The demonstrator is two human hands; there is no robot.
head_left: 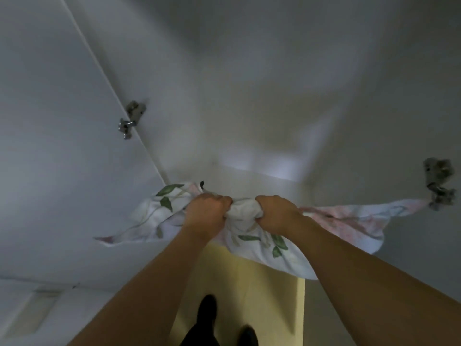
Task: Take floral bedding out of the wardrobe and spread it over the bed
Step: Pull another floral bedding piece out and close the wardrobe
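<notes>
The floral bedding (259, 248), white with green leaves and pink blooms, hangs bunched at the front edge of the white wardrobe's (249, 108) open compartment. My left hand (207, 213) and my right hand (274, 213) are side by side, both fisted tight on a gathered fold of the cloth. Loose ends of the fabric trail out to the left and far to the right. The view is blurred, and the bed is out of sight.
An open white wardrobe door (62, 146) stands at the left with a metal hinge (131, 118); a second hinge (439, 186) sits at the right. Below are a pale yellow panel (244, 283) and dark feet (207, 310) on the floor.
</notes>
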